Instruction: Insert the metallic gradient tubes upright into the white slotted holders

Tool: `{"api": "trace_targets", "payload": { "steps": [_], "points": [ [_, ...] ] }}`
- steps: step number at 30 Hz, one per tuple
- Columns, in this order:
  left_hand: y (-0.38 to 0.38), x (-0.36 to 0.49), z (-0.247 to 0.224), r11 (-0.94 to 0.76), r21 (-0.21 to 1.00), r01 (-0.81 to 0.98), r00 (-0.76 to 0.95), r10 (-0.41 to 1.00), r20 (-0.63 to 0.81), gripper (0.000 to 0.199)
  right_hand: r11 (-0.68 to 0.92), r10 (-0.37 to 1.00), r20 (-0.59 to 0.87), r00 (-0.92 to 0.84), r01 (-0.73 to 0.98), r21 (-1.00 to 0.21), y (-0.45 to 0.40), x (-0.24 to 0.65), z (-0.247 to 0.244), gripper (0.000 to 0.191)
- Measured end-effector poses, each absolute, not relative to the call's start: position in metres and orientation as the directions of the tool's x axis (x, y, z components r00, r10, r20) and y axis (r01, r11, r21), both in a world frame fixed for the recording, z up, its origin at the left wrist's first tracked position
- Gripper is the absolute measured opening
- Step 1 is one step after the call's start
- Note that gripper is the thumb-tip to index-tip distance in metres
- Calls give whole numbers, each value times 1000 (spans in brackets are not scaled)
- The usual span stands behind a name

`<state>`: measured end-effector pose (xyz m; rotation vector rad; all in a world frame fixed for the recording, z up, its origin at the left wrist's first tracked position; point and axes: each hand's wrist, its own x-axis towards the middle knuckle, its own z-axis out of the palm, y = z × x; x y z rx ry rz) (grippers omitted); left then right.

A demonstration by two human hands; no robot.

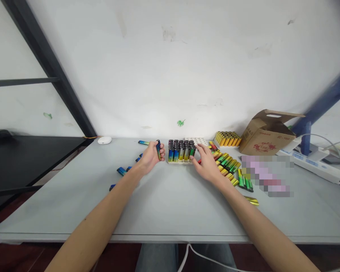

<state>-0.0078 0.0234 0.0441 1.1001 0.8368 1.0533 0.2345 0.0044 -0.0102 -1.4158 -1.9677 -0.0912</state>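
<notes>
My left hand (pixel 150 158) is closed around a blue lighter (pixel 158 149), held upright just left of a white tray (pixel 175 163). Rows of upright lighters with black tops fill much of that tray; blue, gold and green ones (pixel 181 153) show in its front row. At the tray's right side is my right hand (pixel 206 162), its thumb and fingers apart beside a green lighter (pixel 192 151) at the row's end. Whether the fingertips touch it is unclear. Several blue lighters (pixel 121 171) lie left of my left hand, partly behind the forearm. Green and gold lighters (pixel 228 163) lie in a pile beyond my right hand.
Behind the tray sits a white rack with holes (pixel 197 141). A block of yellow lighters (pixel 228 139) stands near an open cardboard box (pixel 268 136). Power strips (pixel 314 164) with cables lie at the right, and a white case (pixel 104 140) rests at the back left.
</notes>
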Motion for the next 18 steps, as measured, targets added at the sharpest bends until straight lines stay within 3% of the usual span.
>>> {"api": "trace_targets", "payload": {
  "steps": [6,18],
  "points": [
    [21,-2,45,157,932,-326,271,960,-68,14,373,830,541,-139,858,-353,2,233,-9,55],
    [15,2,48,166,919,-358,325,945,-44,20,385,825,545,-147,853,-353,2,234,-10,55]
  ]
}}
